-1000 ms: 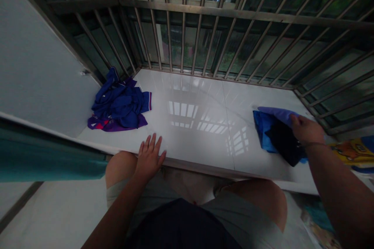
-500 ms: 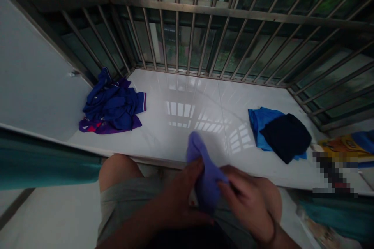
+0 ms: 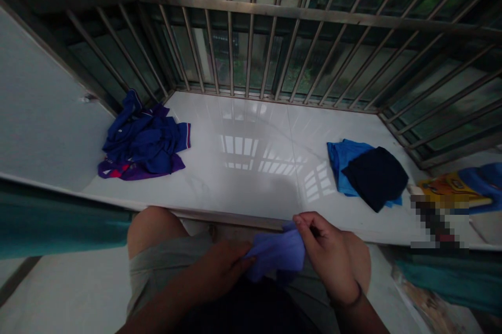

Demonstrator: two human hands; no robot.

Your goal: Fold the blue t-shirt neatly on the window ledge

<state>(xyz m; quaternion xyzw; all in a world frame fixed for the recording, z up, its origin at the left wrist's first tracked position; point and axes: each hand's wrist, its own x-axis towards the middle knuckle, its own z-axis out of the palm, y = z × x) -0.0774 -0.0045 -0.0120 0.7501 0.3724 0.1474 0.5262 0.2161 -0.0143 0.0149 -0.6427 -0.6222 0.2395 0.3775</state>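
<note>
At the left of the white ledge [image 3: 247, 193], a heap of blue and purple clothes [image 3: 145, 138] is seen crumpled, judged to be not yet folded. Over the lap [image 3: 168, 253], just short of the ledge's near edge, a lilac cloth [image 3: 276, 255] is held, its left part pinched in the closed fingers of the left hand [image 3: 225, 266]; its long axis is laid roughly sideways, its right end tipped slightly away from the body, and which end is its top cannot be told. By the right hand [image 3: 327, 258], its right edge is gripped between thumb and fingers, so it is judged to be partway handled and not yet set down. Farther right on the ledge, a dark cloth [image 3: 376, 178] is seen compactly folded and placed partly over a blue cloth [image 3: 339, 168], both apparently done, with a yellow-and-blue item [image 3: 451, 187] lying near them, only roughly made out
</note>
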